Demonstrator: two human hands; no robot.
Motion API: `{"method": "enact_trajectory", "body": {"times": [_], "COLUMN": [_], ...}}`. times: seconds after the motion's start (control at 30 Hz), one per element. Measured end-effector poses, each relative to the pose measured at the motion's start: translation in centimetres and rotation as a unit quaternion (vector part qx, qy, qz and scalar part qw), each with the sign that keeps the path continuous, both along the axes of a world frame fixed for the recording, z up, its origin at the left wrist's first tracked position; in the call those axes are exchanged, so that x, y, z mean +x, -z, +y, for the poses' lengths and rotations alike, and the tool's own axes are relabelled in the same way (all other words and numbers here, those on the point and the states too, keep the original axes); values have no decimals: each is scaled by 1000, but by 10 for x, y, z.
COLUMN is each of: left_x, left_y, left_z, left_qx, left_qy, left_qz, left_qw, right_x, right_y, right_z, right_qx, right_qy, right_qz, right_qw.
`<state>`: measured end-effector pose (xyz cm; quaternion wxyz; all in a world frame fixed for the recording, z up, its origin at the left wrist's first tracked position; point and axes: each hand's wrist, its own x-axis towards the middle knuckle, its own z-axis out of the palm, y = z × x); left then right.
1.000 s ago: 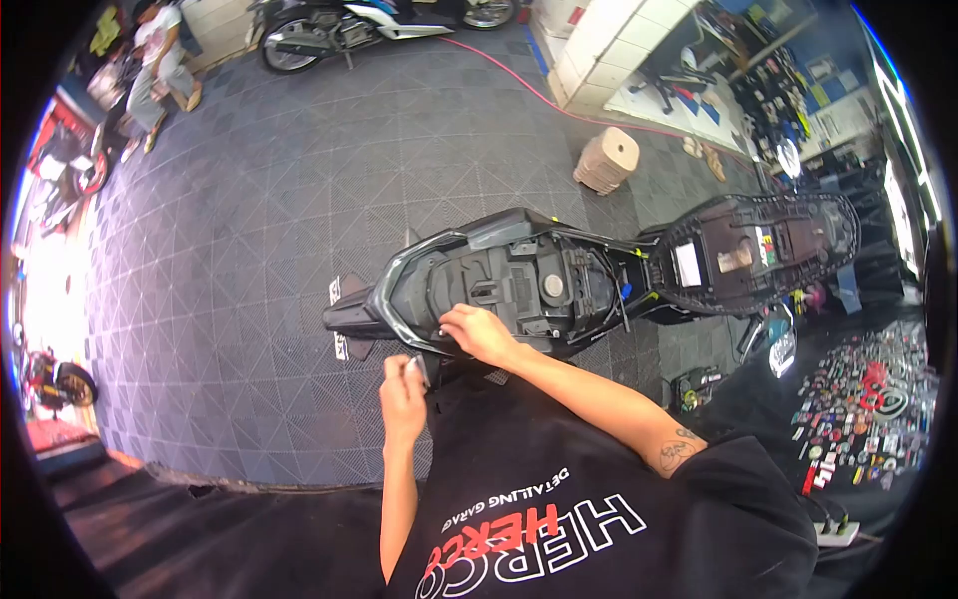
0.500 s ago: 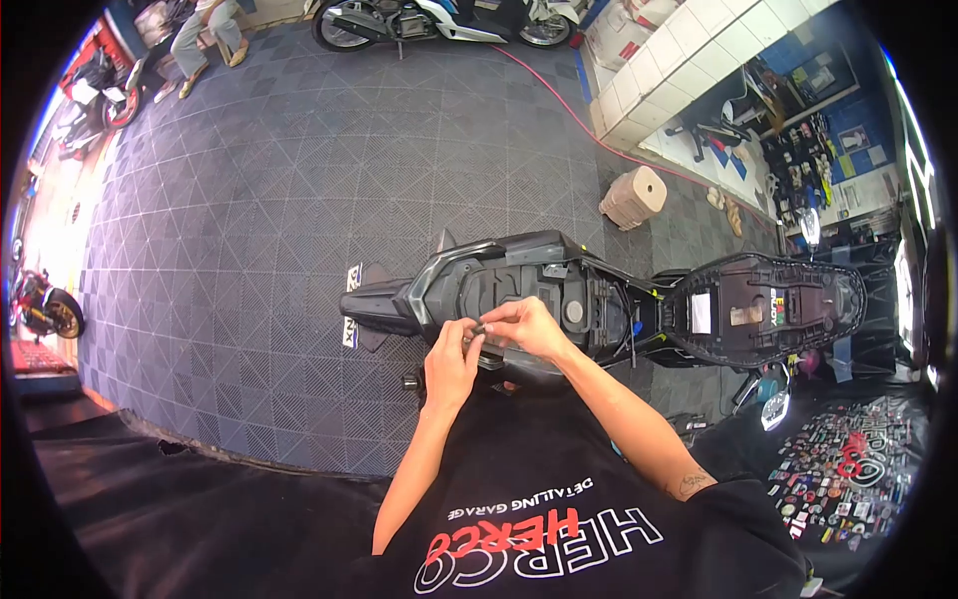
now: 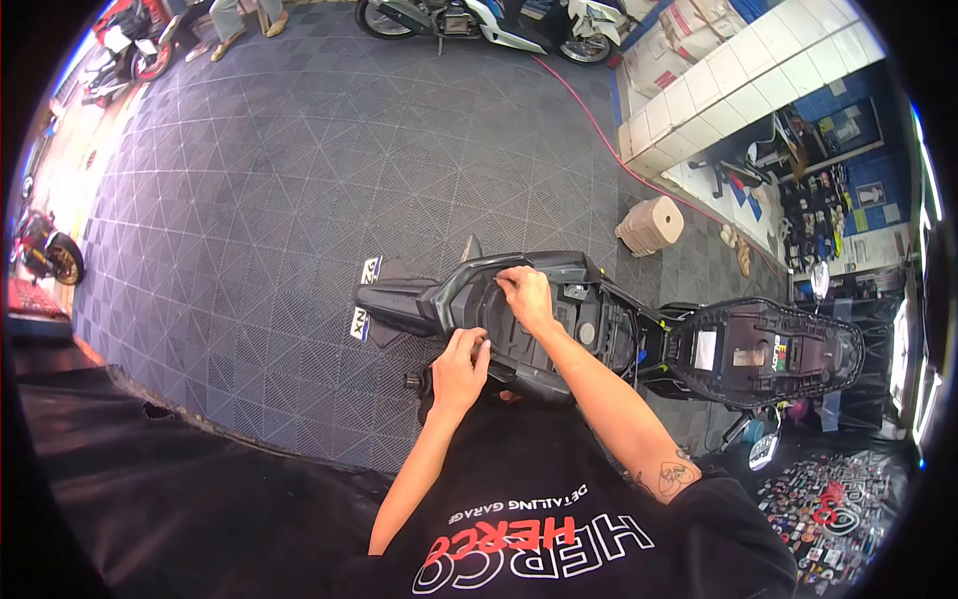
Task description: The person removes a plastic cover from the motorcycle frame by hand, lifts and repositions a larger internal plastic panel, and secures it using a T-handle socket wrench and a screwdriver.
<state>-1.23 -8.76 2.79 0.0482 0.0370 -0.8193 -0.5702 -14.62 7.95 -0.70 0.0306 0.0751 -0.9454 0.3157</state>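
Note:
The motorcycle's dark tail section, its seat off, lies across the view in front of me. My left hand is at the near edge of the tail, with thumb and fingertips drawn together; anything small between them cannot be made out. Farther forward, my right hand reaches over the open seat area to the inner side of the far rim, its fingers closed in a pinch. What its fingertips hold is too small to tell. A round light cap shows to the right of this hand.
An upturned beige stool stands beyond the motorcycle. The detached seat lies at the right, underside up. A red hose crosses the tiled floor. Another motorcycle is at the top, and people's legs show upper left.
My hands, together over the tail before, have come apart. My right hand has moved forward to the far rim; my left stays near the close edge. The view has shifted a little.

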Motion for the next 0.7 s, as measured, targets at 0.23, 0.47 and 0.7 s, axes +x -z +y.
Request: {"method": "enact_trajectory", "body": {"times": [0.23, 0.47, 0.7], "left_x": [-6, -8, -4], "left_y": [17, 19, 13], "left_z": [0, -2, 6], "left_qx": [73, 54, 27], "left_qy": [-17, -3, -8], "left_qz": [-2, 45, 30], "left_qw": [997, 998, 999], "right_x": [0, 12, 4], "right_y": [1, -1, 11], "right_z": [-8, -27, -20], "right_qx": [20, 127, 135], "right_qy": [14, 67, 50], "right_qz": [3, 31, 10], "right_qw": [1000, 989, 990]}}
